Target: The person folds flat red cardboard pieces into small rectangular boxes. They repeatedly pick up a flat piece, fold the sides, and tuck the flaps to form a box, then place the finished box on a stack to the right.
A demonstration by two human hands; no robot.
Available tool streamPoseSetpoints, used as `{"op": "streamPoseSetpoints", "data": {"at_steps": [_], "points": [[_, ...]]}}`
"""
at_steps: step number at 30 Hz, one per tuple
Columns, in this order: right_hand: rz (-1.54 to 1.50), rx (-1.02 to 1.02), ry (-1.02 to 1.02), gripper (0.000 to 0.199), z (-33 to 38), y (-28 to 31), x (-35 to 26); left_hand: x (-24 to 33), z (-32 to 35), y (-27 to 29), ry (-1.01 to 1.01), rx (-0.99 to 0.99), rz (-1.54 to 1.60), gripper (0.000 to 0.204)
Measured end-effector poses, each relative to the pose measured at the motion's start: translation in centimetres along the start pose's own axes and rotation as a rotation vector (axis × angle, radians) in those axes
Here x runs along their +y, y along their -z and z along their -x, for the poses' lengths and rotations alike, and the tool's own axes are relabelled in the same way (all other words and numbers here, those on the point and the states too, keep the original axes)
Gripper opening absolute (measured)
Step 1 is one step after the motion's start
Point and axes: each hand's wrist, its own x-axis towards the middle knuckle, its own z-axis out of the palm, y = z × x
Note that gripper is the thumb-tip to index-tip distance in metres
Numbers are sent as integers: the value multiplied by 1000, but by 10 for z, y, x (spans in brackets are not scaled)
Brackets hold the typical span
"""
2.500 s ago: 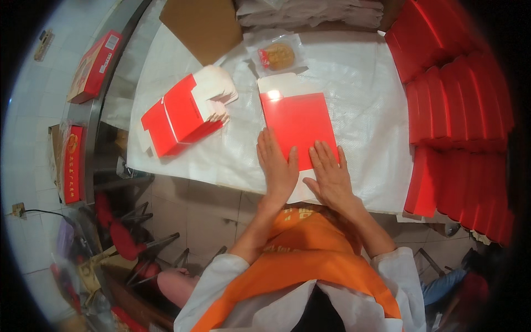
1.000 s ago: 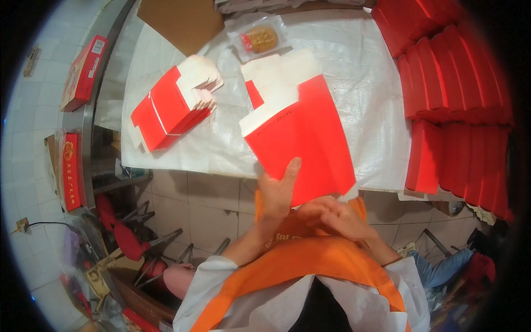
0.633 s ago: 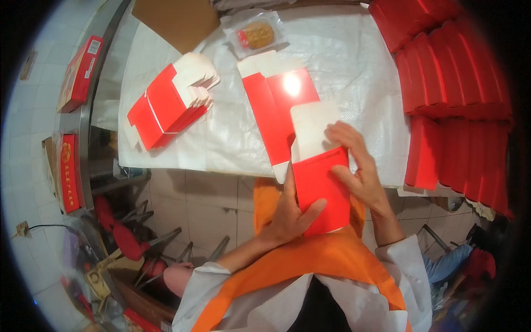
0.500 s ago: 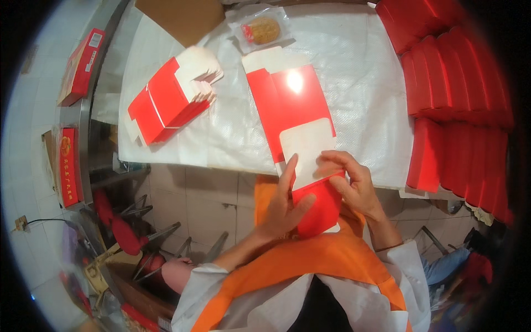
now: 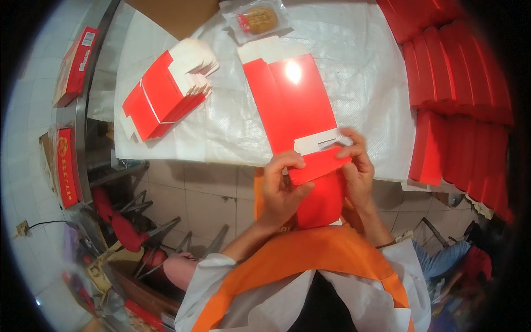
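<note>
Between my hands is a red carton [image 5: 321,202], its far end folded into a red flap with a white slotted tab [image 5: 316,142] along the top. My left hand [image 5: 281,191] grips the carton's left side, fingertips at the flap's left corner. On the right, my right hand [image 5: 358,169] pinches the flap's right corner with fingers bent near the tab. Just beyond, a flat red carton blank [image 5: 293,102] with white end flaps lies on the white-covered table [image 5: 370,83].
A banded bundle of flat red cartons [image 5: 160,102] lies at the left. Stacked red boxes [image 5: 464,72] fill the table's right side. A clear packet with a brown round item [image 5: 259,20] lies at the far edge, beside brown cardboard [image 5: 174,14]. Stools [image 5: 166,227] stand below left.
The white end flap, upright before, is now folded over, showing a red panel and slotted tab. My right hand has moved up along its right corner; my left fingers have curled over its left.
</note>
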Motion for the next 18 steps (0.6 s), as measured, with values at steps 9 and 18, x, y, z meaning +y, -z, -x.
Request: {"op": "streamPoseSetpoints", "data": {"at_steps": [9, 18], "points": [[-21, 73, -214, 13, 1, -11, -15, 20, -21, -5, 105, -104, -409, 13], [-89, 59, -166, 7, 0, -6, -3, 14, -29, 4, 77, -293, -427, 16]]}}
